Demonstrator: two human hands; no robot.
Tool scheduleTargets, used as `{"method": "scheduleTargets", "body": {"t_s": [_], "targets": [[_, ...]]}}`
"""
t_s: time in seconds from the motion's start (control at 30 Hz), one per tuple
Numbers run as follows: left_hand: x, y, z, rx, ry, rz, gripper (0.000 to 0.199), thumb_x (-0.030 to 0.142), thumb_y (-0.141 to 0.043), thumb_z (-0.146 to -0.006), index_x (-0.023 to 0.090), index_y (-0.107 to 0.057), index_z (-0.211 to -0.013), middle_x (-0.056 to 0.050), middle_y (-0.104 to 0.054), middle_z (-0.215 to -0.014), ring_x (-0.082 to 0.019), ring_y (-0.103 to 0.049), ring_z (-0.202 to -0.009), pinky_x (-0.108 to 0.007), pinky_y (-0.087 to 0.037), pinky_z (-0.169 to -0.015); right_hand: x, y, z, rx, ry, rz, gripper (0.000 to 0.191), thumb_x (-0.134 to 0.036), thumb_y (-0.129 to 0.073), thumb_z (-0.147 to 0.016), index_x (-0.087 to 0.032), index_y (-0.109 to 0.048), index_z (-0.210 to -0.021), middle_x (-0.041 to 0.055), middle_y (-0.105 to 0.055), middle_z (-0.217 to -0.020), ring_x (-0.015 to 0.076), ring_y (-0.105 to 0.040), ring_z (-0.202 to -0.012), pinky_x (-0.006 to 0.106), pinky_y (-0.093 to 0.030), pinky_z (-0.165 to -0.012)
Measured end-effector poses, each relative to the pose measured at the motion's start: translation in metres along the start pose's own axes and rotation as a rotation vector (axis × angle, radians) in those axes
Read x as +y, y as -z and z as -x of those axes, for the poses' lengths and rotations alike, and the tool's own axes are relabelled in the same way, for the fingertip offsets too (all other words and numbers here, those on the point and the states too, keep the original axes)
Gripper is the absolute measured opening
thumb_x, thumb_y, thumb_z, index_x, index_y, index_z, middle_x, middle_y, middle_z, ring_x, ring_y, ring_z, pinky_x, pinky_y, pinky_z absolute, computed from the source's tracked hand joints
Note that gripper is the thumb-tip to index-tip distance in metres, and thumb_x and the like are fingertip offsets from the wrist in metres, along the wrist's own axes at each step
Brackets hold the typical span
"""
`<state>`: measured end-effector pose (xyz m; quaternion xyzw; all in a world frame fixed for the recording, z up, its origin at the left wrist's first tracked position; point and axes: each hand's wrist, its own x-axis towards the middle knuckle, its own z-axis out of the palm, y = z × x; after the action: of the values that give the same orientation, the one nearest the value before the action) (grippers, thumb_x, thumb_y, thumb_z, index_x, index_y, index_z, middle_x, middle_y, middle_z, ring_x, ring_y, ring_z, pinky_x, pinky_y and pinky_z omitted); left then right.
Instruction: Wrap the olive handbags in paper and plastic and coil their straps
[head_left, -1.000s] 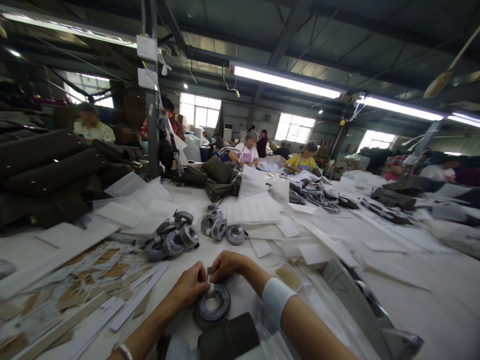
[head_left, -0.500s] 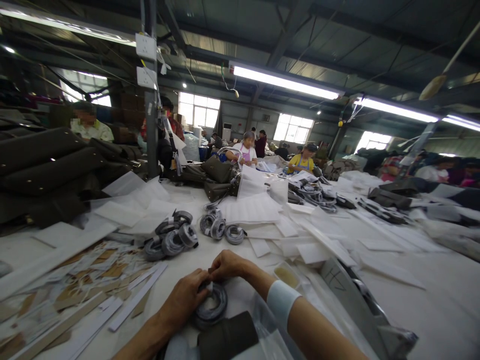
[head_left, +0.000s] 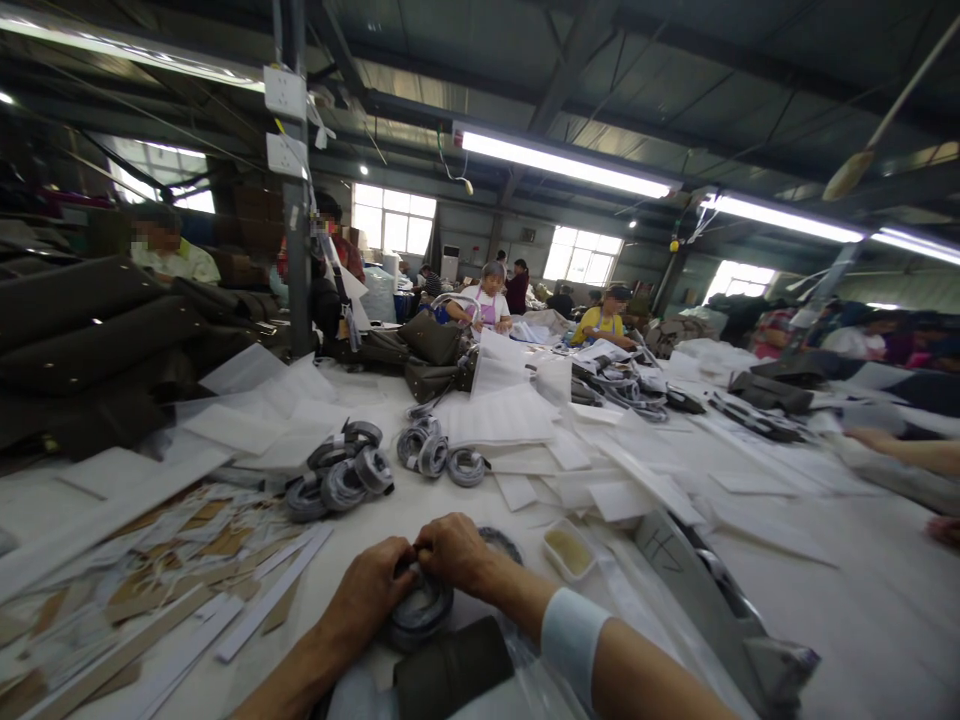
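A coiled dark strap in clear wrap (head_left: 420, 612) lies on the white table just in front of me. My left hand (head_left: 379, 585) pinches at its upper left edge. Beside it, my right hand (head_left: 450, 548) is closed at the top of the same coil, fingertips nearly touching the left ones. What the right fingertips hold is too small to tell. Another coil (head_left: 501, 545) shows partly behind my right wrist. A dark rolled piece (head_left: 454, 668) sits below the coil, nearer to me.
More wrapped coils (head_left: 356, 470) stand farther back. Cardboard and paper scraps (head_left: 180, 560) cover the left. White foam sheets (head_left: 495, 415), a small tray (head_left: 568, 550) and a grey metal device (head_left: 705, 590) lie ahead and right. Another person's arm (head_left: 915, 452) reaches in at the right edge.
My right hand has moved down and right over the coil, still close to my left hand. The small tray shows more fully. Another person's arm has come into view at the right edge.
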<state>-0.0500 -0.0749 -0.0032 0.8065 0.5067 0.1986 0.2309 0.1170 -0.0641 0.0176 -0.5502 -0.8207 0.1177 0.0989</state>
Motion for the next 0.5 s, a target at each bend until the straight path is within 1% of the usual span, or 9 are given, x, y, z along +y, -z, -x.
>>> {"method": "scheduleTargets", "body": {"t_s": [0.2, 0.27, 0.33, 0.43, 0.5], "targets": [[-0.001, -0.002, 0.000, 0.019, 0.039, 0.011, 0.011, 0.016, -0.059, -0.077, 0.020, -0.063, -0.086, -0.003, -0.071, -0.090, -0.018, -0.064, -0.087, -0.025, -0.041, -0.078, 0.001, 0.001, 0.008, -0.001, 0.087, 0.090, 0.029, -0.021, -0.055, -0.086, -0.024, -0.075, -0.107, 0.0069, -0.075, -0.102, 0.0200, -0.071, -0.095, 0.024, -0.049, -0.079], [0.000, -0.002, -0.001, 0.037, 0.062, -0.018, 0.007, 0.016, -0.059, -0.077, 0.020, -0.060, -0.083, -0.003, -0.070, -0.087, -0.017, -0.064, -0.084, -0.025, -0.040, -0.075, 0.000, 0.004, 0.013, -0.024, 0.139, 0.120, 0.027, -0.021, -0.055, -0.086, -0.024, -0.074, -0.106, 0.0071, -0.075, -0.103, 0.0207, -0.071, -0.095, 0.025, -0.050, -0.078], [0.002, -0.001, -0.001, 0.047, 0.082, -0.057, 0.006, 0.015, -0.058, -0.077, 0.020, -0.057, -0.081, -0.002, -0.069, -0.083, -0.017, -0.063, -0.081, -0.024, -0.040, -0.073, -0.003, 0.007, 0.019, -0.055, 0.186, 0.153, 0.025, -0.019, -0.055, -0.085, -0.020, -0.073, -0.103, 0.0095, -0.074, -0.101, 0.0229, -0.071, -0.091, 0.027, -0.051, -0.075], [0.005, 0.001, 0.001, 0.023, 0.086, -0.049, 0.012, 0.015, -0.056, -0.078, 0.022, -0.058, -0.088, -0.001, -0.070, -0.089, -0.016, -0.064, -0.085, -0.023, -0.040, -0.075, -0.009, 0.009, 0.028, -0.085, 0.259, 0.225, 0.023, -0.019, -0.054, -0.085, -0.012, -0.071, -0.099, 0.0153, -0.074, -0.095, 0.0264, -0.071, -0.084, 0.031, -0.051, -0.071], [0.006, 0.002, 0.002, -0.003, 0.063, -0.008, 0.018, 0.017, -0.056, -0.080, 0.024, -0.060, -0.097, -0.001, -0.071, -0.098, -0.016, -0.065, -0.093, -0.022, -0.041, -0.079, -0.011, 0.009, 0.030, -0.097, 0.307, 0.233, 0.024, -0.025, -0.052, -0.089, -0.012, -0.071, -0.098, 0.0160, -0.073, -0.095, 0.0263, -0.070, -0.084, 0.032, -0.050, -0.073]]}}
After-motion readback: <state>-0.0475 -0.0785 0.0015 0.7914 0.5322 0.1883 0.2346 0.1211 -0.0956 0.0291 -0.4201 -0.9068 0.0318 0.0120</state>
